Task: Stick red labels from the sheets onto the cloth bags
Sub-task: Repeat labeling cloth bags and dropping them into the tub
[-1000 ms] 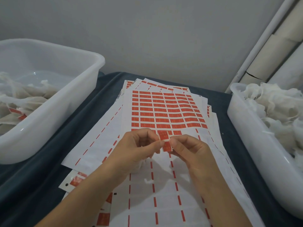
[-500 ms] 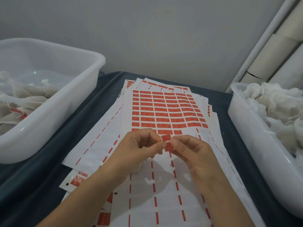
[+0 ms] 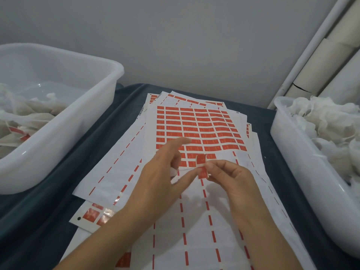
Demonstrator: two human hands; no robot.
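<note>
Two hands meet above the white label sheet (image 3: 196,221): right hand (image 3: 231,180) pinches a small red label (image 3: 202,167), left hand (image 3: 165,172) spread, thumb touching it

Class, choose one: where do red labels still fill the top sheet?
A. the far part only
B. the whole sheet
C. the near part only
A: on the top sheet the red labels fill only the far rows; the near part is peeled bare, leaving thin red dashes.
</note>
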